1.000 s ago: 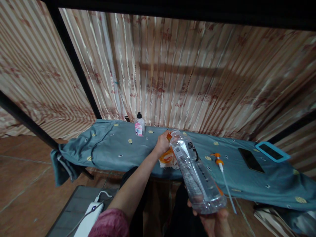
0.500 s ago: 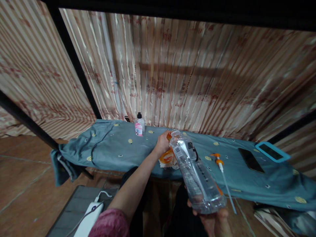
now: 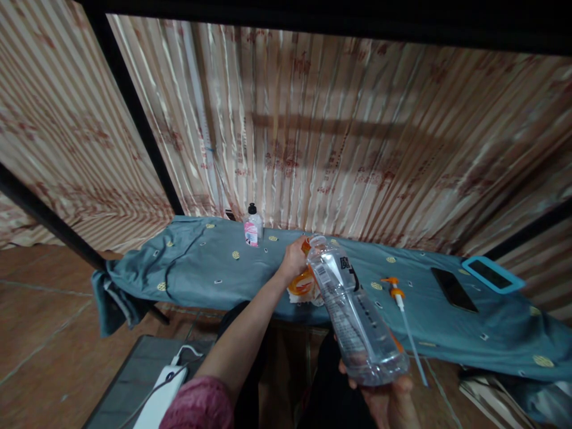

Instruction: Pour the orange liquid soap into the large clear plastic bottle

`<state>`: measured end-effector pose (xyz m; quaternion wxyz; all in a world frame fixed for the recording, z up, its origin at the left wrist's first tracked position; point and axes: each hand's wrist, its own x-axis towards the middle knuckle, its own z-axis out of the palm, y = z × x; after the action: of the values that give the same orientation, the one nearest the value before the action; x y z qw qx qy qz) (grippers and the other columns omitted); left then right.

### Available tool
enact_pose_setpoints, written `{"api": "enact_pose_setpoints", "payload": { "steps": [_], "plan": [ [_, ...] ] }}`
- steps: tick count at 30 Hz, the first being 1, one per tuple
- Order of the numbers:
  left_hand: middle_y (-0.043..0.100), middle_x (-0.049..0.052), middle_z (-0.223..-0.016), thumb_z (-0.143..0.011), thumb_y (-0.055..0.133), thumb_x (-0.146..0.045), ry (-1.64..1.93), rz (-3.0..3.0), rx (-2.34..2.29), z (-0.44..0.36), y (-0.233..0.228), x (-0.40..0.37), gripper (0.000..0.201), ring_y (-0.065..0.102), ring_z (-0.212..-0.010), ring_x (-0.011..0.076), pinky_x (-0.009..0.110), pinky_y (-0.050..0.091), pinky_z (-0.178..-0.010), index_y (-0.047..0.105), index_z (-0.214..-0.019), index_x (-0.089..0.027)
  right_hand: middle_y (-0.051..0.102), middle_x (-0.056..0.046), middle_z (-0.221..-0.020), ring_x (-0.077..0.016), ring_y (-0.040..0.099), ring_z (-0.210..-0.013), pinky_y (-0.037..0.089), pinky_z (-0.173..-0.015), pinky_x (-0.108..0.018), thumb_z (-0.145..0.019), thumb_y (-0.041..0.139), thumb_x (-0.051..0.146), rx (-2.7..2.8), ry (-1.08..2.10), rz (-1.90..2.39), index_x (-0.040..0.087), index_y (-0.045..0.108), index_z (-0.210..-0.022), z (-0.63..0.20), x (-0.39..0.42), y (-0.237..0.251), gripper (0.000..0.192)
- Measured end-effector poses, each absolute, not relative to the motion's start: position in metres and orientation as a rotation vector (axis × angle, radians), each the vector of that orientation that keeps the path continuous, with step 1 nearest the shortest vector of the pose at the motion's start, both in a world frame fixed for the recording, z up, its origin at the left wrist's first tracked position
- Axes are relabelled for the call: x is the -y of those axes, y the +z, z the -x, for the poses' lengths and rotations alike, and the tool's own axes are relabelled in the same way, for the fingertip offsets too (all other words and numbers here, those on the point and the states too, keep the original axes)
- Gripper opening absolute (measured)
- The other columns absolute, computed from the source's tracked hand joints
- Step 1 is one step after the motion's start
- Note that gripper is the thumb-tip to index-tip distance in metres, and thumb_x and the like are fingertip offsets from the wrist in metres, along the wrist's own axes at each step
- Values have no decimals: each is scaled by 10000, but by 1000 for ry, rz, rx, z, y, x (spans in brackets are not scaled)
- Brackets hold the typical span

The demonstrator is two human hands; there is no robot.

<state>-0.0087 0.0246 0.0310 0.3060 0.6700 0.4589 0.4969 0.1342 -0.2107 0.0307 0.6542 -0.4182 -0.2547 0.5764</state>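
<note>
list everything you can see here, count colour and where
clear plastic bottle: 1, transparent, tilted, neck toward the orange bottle
orange bottle: 1, orange and white, on the cloth
pump dispenser: 1, orange head, white tube, lying on the cloth
small bottle: 1, clear, pink label, black cap, upright by the curtain
phone: 1, black, on the cloth
tablet: 1, blue case, far right
cloth: 1, grey-blue
curtain: striped beige
power bank: 1, white, below left
left hand: on the orange bottle
right hand: holding the clear bottle's base

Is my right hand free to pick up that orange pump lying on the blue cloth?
Probably not: the right hand is wrapped around the clear bottle. The pump lies uncovered beside it, so only the full hand hinders.
</note>
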Motion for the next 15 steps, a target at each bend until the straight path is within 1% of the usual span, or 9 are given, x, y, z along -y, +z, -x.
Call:
{"api": "enact_pose_setpoints", "payload": {
  "steps": [5,10,15],
  "plan": [
    [712,20,-783,-764,712,-386,1294,-1774,-1238,9,30,-26,256,642,-717,151,241,482,-688,675,-859,-151,757,-63,-940,-222,689,-622,498,-479,-242,-524,794,751,569,1290,946,331,449,-1317,-134,211,31,961],
    [709,21,-782,-767,705,-380,1320,-1768,-1212,9,28,-28,245,631,-707,143,232,476,-676,669,-843,-150,756,-73,-938,-225,682,-611,494,-466,-246,-485,797,766,565,1295,959,323,466,-1286,-134,210,30,973],
    [714,31,-800,-777,698,-380,1305,-1802,-1219,10,28,-28,251,639,-724,151,241,485,-685,677,-858,-144,757,-57,-918,-215,679,-594,489,-454,-233,-458,804,769,533,1287,984,330,477,-1265,-133,209,32,975]
  ]
}}
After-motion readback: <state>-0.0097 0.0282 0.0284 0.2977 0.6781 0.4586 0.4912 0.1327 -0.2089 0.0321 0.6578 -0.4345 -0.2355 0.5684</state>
